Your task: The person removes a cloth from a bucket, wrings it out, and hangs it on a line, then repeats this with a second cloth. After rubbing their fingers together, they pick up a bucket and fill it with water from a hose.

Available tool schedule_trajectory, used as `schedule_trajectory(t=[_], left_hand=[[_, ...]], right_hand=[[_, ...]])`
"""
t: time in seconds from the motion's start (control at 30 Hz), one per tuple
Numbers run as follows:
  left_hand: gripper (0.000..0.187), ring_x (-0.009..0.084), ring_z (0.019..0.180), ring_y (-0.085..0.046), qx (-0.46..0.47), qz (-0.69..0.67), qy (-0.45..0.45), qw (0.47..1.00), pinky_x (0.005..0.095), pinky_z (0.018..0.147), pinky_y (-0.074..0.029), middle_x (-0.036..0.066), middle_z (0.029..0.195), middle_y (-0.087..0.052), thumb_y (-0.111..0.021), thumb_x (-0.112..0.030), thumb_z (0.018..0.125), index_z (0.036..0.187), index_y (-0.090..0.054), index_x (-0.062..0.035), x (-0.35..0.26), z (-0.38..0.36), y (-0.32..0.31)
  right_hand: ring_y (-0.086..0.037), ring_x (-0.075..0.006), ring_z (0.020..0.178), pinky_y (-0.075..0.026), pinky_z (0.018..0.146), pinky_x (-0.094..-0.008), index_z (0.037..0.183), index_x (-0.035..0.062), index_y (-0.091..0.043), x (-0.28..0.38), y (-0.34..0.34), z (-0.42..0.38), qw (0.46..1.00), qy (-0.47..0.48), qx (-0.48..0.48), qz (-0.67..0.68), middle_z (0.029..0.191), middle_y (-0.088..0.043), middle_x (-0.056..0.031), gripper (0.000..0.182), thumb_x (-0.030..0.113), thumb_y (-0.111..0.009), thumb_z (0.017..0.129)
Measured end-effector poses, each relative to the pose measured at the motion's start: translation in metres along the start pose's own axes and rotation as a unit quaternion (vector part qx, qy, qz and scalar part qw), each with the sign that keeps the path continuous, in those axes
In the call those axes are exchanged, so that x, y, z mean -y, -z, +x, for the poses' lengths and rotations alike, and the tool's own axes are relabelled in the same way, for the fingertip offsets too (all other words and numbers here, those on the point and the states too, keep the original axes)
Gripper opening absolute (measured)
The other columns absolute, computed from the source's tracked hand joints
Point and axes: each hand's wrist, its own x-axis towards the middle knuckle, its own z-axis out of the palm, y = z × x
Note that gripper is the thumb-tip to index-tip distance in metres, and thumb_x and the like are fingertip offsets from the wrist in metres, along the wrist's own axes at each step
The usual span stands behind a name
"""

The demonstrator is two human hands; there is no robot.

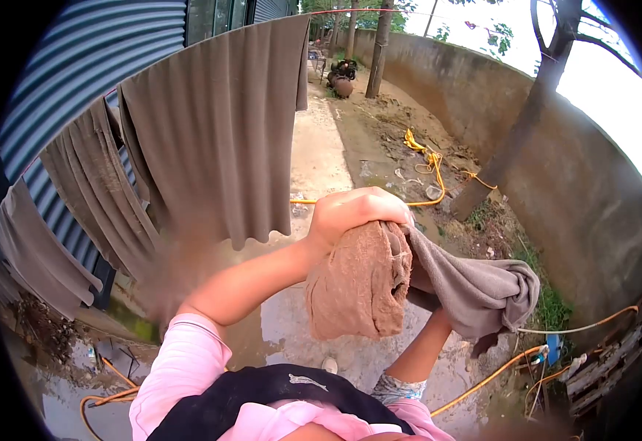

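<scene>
Wet cloth (pixel 379 283) is clenched by left hand (pixel 354 213); right hand hidden beneath, grip untellable. Next: spreading over clothesline (pixel 210 40) likely.

Hung cloths (pixel 210 125) crowded the left; the concrete path (pixel 317 147) ahead lay open, a yellow hose (pixel 427 176) trailing beside it.

left hand (pixel 354 209) clenched, raised, right hand hidden
</scene>
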Motion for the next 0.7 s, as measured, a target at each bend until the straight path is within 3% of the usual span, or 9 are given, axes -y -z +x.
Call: schedule_trajectory(t=[0.23, 0.27, 0.33, 0.37, 0.43, 0.47, 0.57, 0.67, 0.7], left_hand=[[0.021, 0.0137, 0.076, -0.059, -0.144, 0.201, 0.042, 0.968, 0.0254, 0.072, -0.048, 0.003, 0.083, -0.06, -0.065, -0.004, 0.076, 0.094, -0.056, -0.0051, 0.068, 0.067, 0.017], [0.019, 0.0136, 0.08, -0.058, -0.148, 0.429, 0.028, 0.891, 0.0254, 0.074, -0.047, 0.003, 0.085, -0.06, -0.065, -0.005, 0.077, 0.093, -0.055, -0.0054, 0.078, 0.086, 0.023], [0.019, 0.014, 0.084, -0.058, -0.238, 0.518, 0.031, 0.821, 0.026, 0.075, -0.046, 0.004, 0.088, -0.06, -0.065, -0.008, 0.079, 0.095, -0.056, -0.0055, 0.139, 0.128, 0.063], [0.021, 0.0151, 0.083, -0.059, -0.305, 0.353, 0.063, 0.882, 0.0272, 0.076, -0.046, 0.004, 0.089, -0.061, -0.066, -0.009, 0.079, 0.098, -0.056, -0.0048, 0.175, 0.151, 0.092], [0.029, 0.0177, 0.082, -0.061, -0.428, -0.045, 0.082, 0.899, 0.0297, 0.076, -0.047, 0.005, 0.089, -0.063, -0.067, -0.011, 0.079, 0.105, -0.057, -0.0029, 0.223, 0.193, 0.136], [0.036, 0.0177, 0.089, -0.059, -0.486, 0.01, 0.119, 0.866, 0.0309, 0.08, -0.046, 0.005, 0.098, -0.063, -0.07, -0.013, 0.078, 0.11, -0.057, -0.003, 0.241, 0.204, 0.153], [0.04, 0.0202, 0.092, -0.06, -0.524, 0.147, 0.217, 0.811, 0.0323, 0.081, -0.046, 0.005, 0.104, -0.063, -0.075, -0.013, 0.076, 0.111, -0.059, -0.0013, 0.259, 0.197, 0.181], [0.027, 0.0182, 0.08, -0.062, -0.46, 0.112, 0.298, 0.829, 0.0306, 0.072, -0.048, 0.007, 0.093, -0.064, -0.07, -0.016, 0.079, 0.1, -0.062, -0.0007, 0.259, 0.183, 0.189], [0.023, 0.017, 0.078, -0.062, -0.429, 0.088, 0.342, 0.831, 0.0299, 0.07, -0.047, 0.007, 0.092, -0.063, -0.068, -0.016, 0.08, 0.097, -0.063, -0.0009, 0.25, 0.177, 0.188]], right_hand=[[-0.037, -0.0293, 0.128, -0.03, 0.106, -0.0379, 0.14, -0.0015, -0.024, 0.005, -0.154, 0.181, 0.963, 0.197, 0.172, 0.066, 0.141, -0.032, -0.0209, 0.066, 0.023, -0.058, 0.089], [-0.037, -0.0297, 0.128, -0.03, 0.106, -0.0381, 0.14, -0.0013, -0.024, 0.008, -0.199, 0.208, 0.947, 0.241, 0.202, 0.06, 0.141, -0.032, -0.0214, 0.067, 0.024, -0.058, 0.089], [-0.036, -0.0304, 0.129, -0.029, 0.107, -0.0386, 0.141, -0.0011, -0.023, 0.014, -0.3, 0.267, 0.898, 0.361, 0.252, 0.026, 0.142, -0.031, -0.0222, 0.068, 0.027, -0.058, 0.089], [-0.036, -0.0308, 0.129, -0.029, 0.107, -0.0388, 0.141, -0.0009, -0.023, 0.003, -0.361, 0.306, 0.845, 0.458, 0.274, -0.015, 0.142, -0.03, -0.0226, 0.069, 0.028, -0.058, 0.089], [-0.035, -0.0316, 0.13, -0.029, 0.107, -0.0393, 0.142, -0.0007, -0.022, -0.063, -0.492, 0.393, 0.67, 0.665, 0.311, -0.108, 0.143, -0.029, -0.0234, 0.07, 0.031, -0.057, 0.09], [-0.026, -0.0358, 0.135, -0.025, 0.109, -0.041, 0.144, 0.0037, -0.018, 0.016, -0.475, 0.306, 0.818, 0.497, 0.271, -0.102, 0.146, -0.023, -0.0256, 0.089, 0.05, -0.061, 0.082], [-0.012, -0.0423, 0.138, -0.021, 0.108, -0.0516, 0.147, 0.0161, -0.014, -0.048, -0.484, 0.317, 0.872, 0.327, 0.281, -0.233, 0.152, -0.005, -0.0198, 0.102, 0.074, -0.051, 0.072], [0.002, -0.0376, 0.14, -0.008, 0.102, -0.069, 0.147, 0.0182, -0.016, -0.103, -0.461, 0.327, 0.869, 0.223, 0.332, -0.292, 0.154, 0.0, -0.0141, 0.1, 0.077, -0.046, 0.073], [-0.004, -0.0382, 0.14, -0.013, 0.107, -0.0603, 0.146, 0.0168, -0.022, -0.121, -0.454, 0.331, 0.864, 0.193, 0.362, -0.292, 0.153, -0.004, -0.0157, 0.093, 0.068, -0.054, 0.075]])
